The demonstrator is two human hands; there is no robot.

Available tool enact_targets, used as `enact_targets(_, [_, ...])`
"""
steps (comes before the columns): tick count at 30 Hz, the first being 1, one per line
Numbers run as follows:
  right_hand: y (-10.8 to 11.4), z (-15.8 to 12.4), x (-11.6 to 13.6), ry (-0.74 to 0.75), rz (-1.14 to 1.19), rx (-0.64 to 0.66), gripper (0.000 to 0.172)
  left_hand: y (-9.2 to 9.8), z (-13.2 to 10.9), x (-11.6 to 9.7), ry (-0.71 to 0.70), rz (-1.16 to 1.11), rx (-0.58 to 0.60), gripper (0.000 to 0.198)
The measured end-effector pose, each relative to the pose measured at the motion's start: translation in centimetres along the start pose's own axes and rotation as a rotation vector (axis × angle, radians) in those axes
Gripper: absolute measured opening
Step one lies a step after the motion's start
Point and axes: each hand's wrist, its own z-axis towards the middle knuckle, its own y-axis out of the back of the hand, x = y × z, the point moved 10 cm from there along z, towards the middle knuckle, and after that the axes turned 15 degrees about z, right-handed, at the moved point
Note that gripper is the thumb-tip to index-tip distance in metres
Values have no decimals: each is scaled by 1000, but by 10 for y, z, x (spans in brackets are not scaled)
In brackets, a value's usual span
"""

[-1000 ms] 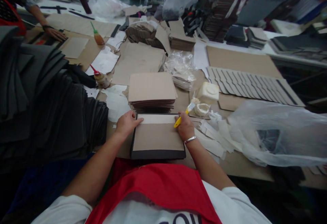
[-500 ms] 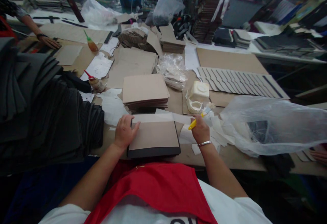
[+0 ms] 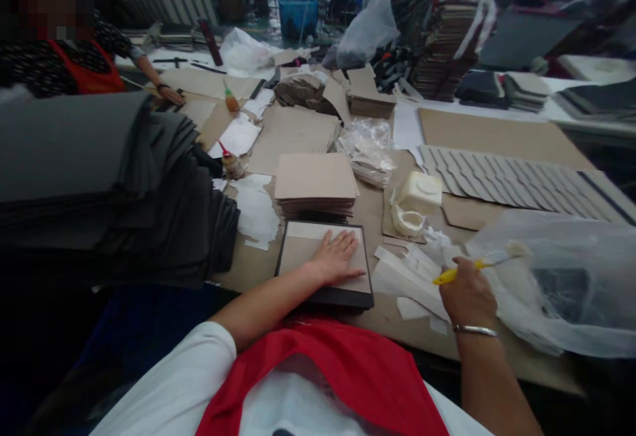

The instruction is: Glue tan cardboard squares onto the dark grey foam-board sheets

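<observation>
My left hand (image 3: 336,258) lies flat with its fingers spread on a beige board (image 3: 297,258) that has a dark border. A pale strip (image 3: 305,230) runs along the board's far edge, and my fingertips rest over its right part. Off to the right, my right hand (image 3: 470,293) is closed around a brush (image 3: 446,277) with a yellow handle. Its pale bristles point right, over a clear plastic bag (image 3: 586,250). White paper scraps (image 3: 410,277) lie between the board and this hand.
Behind the board stands a stack of beige boards (image 3: 317,177). A cut white plastic container (image 3: 420,194) sits right of it. Dark sheets (image 3: 169,217) are piled high on the left. A red-tipped bottle (image 3: 231,164) stands near them; a co-worker's hand (image 3: 170,95) is farther back.
My left hand has moved from the board's left edge onto its top, toward the right. My right hand has let go of the strip and moved right with the brush. The view has shifted left.
</observation>
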Motion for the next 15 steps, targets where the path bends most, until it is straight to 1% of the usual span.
enact_targets(1, [5, 2, 24, 91, 79, -34, 35, 5, -9, 5, 7, -18, -13, 75])
enact_targets(2, [10, 3, 49, 192, 165, -58, 36, 15, -23, 13, 14, -34, -42, 72])
enact_targets(3, [16, 2, 75, 294, 249, -73, 36, 32, -42, 23, 22, -45, -102, 69])
enact_targets(4, [23, 1, 100, 390, 327, -83, 37, 56, -68, 35, 35, -46, -198, 65])
enact_targets(5, [30, -1, 122, 472, 394, -93, 39, 88, -101, 46, 42, -30, -339, 61])
enact_targets(6, [37, -2, 142, 539, 450, -105, 42, 126, -140, 57, 56, 10, -519, 56])
enact_targets(7, [43, -2, 159, 590, 499, -117, 44, 166, -184, 71, 114, 77, -718, 53])
enact_targets(8, [49, -2, 175, 629, 547, -127, 45, 204, -230, 84, 214, 183, -901, 52])
enact_targets(9, [55, -1, 190, 658, 601, -136, 45, 236, -273, 97, 344, 330, -1025, 55])
enact_targets(10, [61, -1, 204, 682, 664, -143, 44, 263, -308, 111, 494, 468, -1090, 60])
enact_targets(11, [66, 0, 218, 705, 735, -142, 41, 283, -334, 128, 615, 565, -1081, 67])
enact_targets(12, [72, 0, 232, 727, 813, -129, 38, 297, -347, 150, 703, 606, -989, 70])
enact_targets(13, [77, 0, 245, 745, 892, -107, 36, 303, -352, 173, 748, 607, -863, 70])
enact_targets(14, [82, -1, 258, 759, 966, -76, 34, 304, -352, 193, 749, 584, -733, 68])
enact_targets(15, [85, -3, 271, 766, 1031, -38, 32, 302, -349, 210, 737, 552, -617, 66])
